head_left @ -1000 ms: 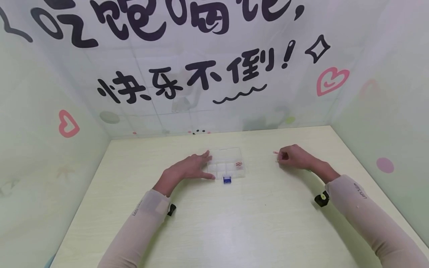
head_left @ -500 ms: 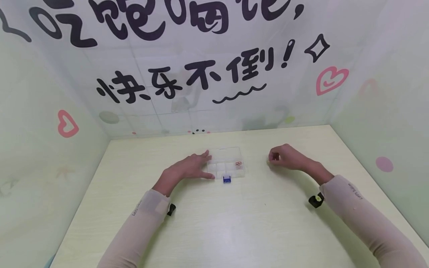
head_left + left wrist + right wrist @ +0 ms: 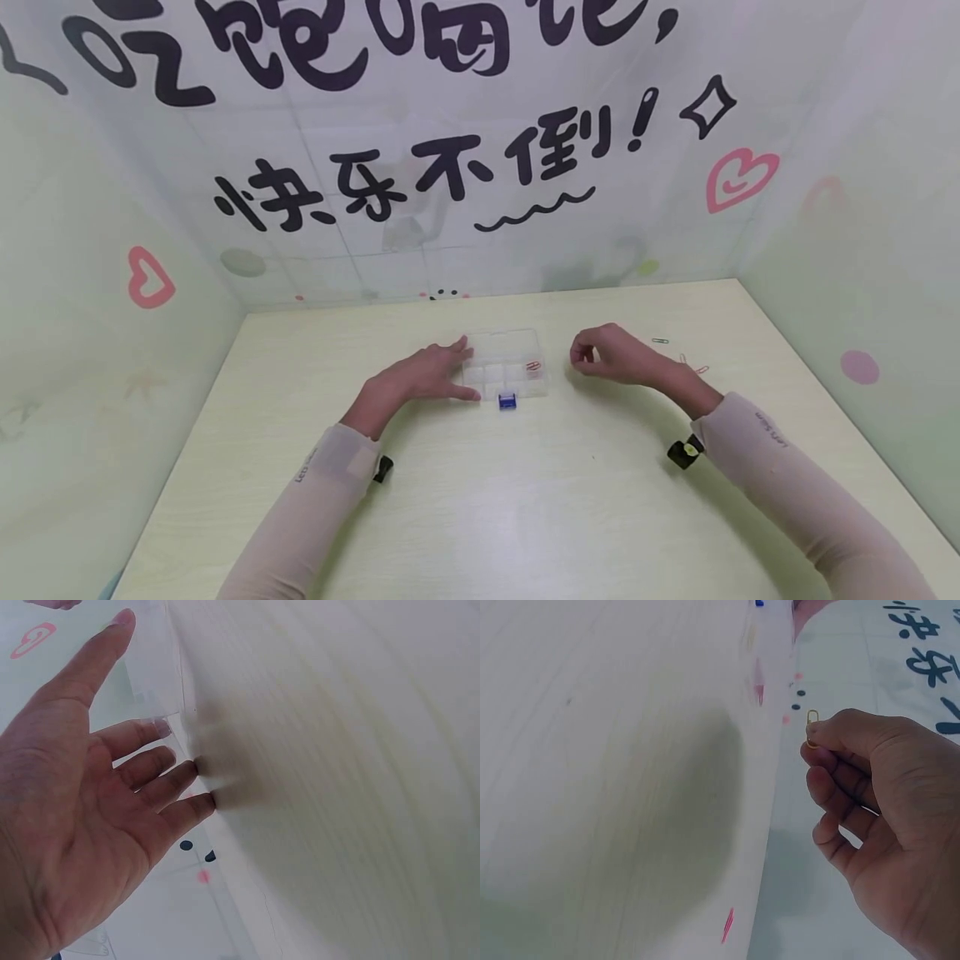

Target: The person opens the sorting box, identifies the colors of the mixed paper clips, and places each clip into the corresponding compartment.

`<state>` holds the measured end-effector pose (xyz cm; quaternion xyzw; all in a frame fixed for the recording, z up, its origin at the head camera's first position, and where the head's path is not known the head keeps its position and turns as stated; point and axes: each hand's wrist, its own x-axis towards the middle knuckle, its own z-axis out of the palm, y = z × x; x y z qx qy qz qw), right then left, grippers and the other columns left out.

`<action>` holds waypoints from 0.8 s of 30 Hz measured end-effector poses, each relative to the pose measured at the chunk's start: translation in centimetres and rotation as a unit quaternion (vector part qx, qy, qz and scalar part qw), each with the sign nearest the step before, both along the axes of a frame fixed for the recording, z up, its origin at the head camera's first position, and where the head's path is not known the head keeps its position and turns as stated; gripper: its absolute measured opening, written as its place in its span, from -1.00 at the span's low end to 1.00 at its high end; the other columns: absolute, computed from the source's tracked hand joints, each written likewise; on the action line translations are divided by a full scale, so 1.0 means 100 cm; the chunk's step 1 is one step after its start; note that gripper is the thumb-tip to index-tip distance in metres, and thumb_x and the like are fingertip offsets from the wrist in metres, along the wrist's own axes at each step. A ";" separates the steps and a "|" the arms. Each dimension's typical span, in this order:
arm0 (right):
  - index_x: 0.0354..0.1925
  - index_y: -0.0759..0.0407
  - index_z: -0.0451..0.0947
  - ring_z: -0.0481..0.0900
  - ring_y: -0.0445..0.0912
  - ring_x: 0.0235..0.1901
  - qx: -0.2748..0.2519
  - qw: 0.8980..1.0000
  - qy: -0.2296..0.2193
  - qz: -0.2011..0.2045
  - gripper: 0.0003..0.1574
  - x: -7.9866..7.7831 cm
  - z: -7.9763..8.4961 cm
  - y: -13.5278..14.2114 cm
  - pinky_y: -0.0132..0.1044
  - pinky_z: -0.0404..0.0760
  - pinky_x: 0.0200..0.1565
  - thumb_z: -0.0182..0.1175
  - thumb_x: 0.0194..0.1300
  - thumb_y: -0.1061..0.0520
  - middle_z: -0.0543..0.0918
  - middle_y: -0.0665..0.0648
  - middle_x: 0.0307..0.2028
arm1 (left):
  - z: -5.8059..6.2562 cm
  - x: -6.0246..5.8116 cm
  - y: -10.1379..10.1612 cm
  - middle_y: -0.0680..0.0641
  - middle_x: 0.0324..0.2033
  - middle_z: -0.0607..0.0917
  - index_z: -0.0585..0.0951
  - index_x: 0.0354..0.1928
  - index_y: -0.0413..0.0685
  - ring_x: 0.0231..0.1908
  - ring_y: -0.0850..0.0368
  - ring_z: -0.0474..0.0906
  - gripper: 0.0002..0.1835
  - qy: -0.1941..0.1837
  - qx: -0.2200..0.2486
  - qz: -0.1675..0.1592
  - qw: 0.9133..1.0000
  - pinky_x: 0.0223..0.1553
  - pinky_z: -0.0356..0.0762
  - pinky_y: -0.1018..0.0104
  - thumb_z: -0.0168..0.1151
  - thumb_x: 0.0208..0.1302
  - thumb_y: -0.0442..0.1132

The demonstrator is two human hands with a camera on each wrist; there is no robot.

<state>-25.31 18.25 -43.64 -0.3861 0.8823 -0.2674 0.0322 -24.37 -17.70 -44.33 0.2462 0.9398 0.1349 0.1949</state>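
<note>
A clear plastic compartment box (image 3: 501,343) sits on the table, with red paper clips (image 3: 533,366) in one right-hand compartment and a blue latch (image 3: 507,402) at its front. My left hand (image 3: 431,372) rests at the box's left side, fingers and thumb spread; in the left wrist view its fingers (image 3: 176,787) reach the box's edge. To the right of the box, my right hand (image 3: 611,354) is raised over the table. In the right wrist view, its thumb and forefinger pinch a yellow paper clip (image 3: 812,729), while the other fingers are curled.
Past the right wrist lie a dark green paper clip (image 3: 660,340) and red paper clips (image 3: 702,369), partly hidden by the arm. The pale wooden table (image 3: 480,500) meets printed walls (image 3: 480,258) at the back and sides.
My right hand has moved left toward the box, and loose paper clips now show behind its wrist. The left hand and the box have stayed in place.
</note>
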 end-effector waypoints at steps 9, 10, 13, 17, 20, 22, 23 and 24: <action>-0.34 0.07 0.68 0.59 -0.24 -0.34 0.005 1.000 0.009 0.020 -0.81 0.004 -0.001 -0.026 -0.19 0.70 -0.23 0.38 0.31 0.35 0.70 -0.09 -0.36 | -0.001 0.001 -0.002 -0.16 0.67 0.09 0.24 0.65 -0.11 0.59 -0.26 0.15 0.07 -0.004 0.006 -0.001 1.000 0.53 0.25 -0.12 0.39 0.31 0.34; -0.34 0.07 0.69 0.59 -0.24 -0.34 0.006 1.000 0.011 0.024 -0.81 0.004 -0.002 -0.028 -0.21 0.70 -0.24 0.38 0.31 0.35 0.71 -0.09 -0.36 | -0.001 0.001 -0.002 -0.16 0.67 0.09 0.24 0.65 -0.11 0.59 -0.25 0.15 0.07 -0.004 0.007 -0.001 1.000 0.53 0.24 -0.12 0.39 0.31 0.34; -0.33 0.07 0.69 0.59 -0.25 -0.34 0.008 0.999 0.017 0.032 -0.82 0.005 -0.004 -0.034 -0.28 0.68 -0.25 0.38 0.31 0.34 0.71 -0.09 -0.36 | -0.002 0.000 -0.002 -0.16 0.67 0.09 0.23 0.65 -0.11 0.59 -0.24 0.15 0.07 -0.004 0.007 -0.001 1.000 0.53 0.25 -0.11 0.39 0.31 0.34; -0.33 0.07 0.69 0.59 -0.26 -0.34 0.014 0.999 0.022 0.034 -0.83 0.006 -0.007 -0.041 -0.33 0.66 -0.24 0.39 0.32 0.33 0.70 -0.09 -0.36 | -0.002 0.000 -0.002 -0.16 0.67 0.09 0.22 0.65 -0.12 0.59 -0.23 0.17 0.08 -0.003 0.006 -0.004 1.000 0.53 0.25 -0.10 0.39 0.31 0.35; -0.34 0.08 0.68 0.59 -0.24 -0.34 0.015 0.999 0.028 0.037 -0.84 0.007 -0.007 -0.045 -0.34 0.65 -0.24 0.38 0.33 0.32 0.70 -0.08 -0.36 | -0.002 0.000 -0.002 -0.17 0.67 0.09 0.22 0.65 -0.13 0.59 -0.23 0.17 0.08 -0.002 0.006 -0.005 1.000 0.53 0.26 -0.09 0.39 0.31 0.34; -0.32 0.11 0.69 0.60 -0.21 -0.34 0.013 0.999 0.031 0.040 -0.87 0.008 -0.007 -0.047 -0.34 0.64 -0.24 0.37 0.34 0.32 0.70 -0.07 -0.36 | -0.002 0.000 -0.002 -0.17 0.67 0.08 0.22 0.65 -0.13 0.59 -0.23 0.17 0.08 -0.001 0.006 -0.006 1.000 0.53 0.26 -0.09 0.39 0.31 0.34; -0.31 0.14 0.70 0.61 -0.18 -0.34 0.011 0.999 0.033 0.041 -0.90 0.008 -0.008 -0.047 -0.34 0.63 -0.24 0.37 0.35 0.31 0.71 -0.06 -0.35 | -0.002 0.000 -0.002 -0.17 0.67 0.08 0.23 0.65 -0.13 0.59 -0.23 0.17 0.08 -0.001 0.006 -0.006 1.000 0.53 0.26 -0.09 0.39 0.31 0.34; -0.29 0.16 0.72 0.62 -0.16 -0.34 0.009 0.999 0.034 0.041 -0.92 0.009 -0.008 -0.048 -0.34 0.63 -0.24 0.38 0.35 0.31 0.72 -0.05 -0.33 | -0.002 0.000 -0.002 -0.17 0.67 0.08 0.23 0.65 -0.13 0.59 -0.23 0.17 0.08 -0.001 0.006 -0.006 1.000 0.53 0.26 -0.09 0.39 0.31 0.34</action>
